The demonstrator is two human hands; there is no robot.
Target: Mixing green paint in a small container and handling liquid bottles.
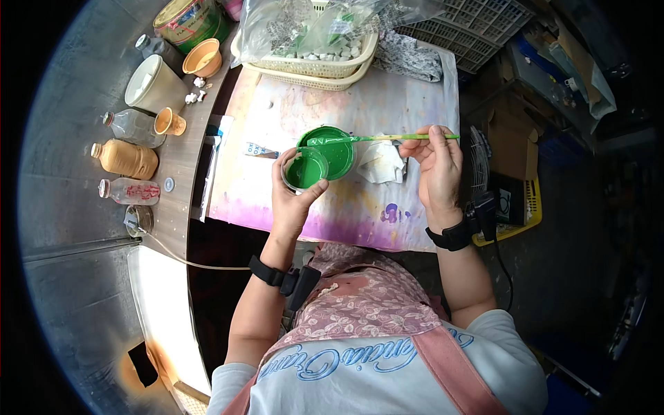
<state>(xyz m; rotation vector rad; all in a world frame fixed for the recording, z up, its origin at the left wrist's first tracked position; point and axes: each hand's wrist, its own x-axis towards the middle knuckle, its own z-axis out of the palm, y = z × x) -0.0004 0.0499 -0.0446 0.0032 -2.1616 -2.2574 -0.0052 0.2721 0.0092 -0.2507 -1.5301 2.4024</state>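
The left hand [296,200] grasps a small clear cup [293,187] of green paint [305,168] at the near left side of a larger tub [353,160] of green paint on the stained counter [277,114]. The right hand [437,162] pinches a slender green-coated stick [391,137], its left end over the tub. A crumpled white wipe [382,164] lies between the tub and the right hand.

Left hand [292,206] holds a cup [315,156] (green inside), right hand [438,171] a stick [389,137]
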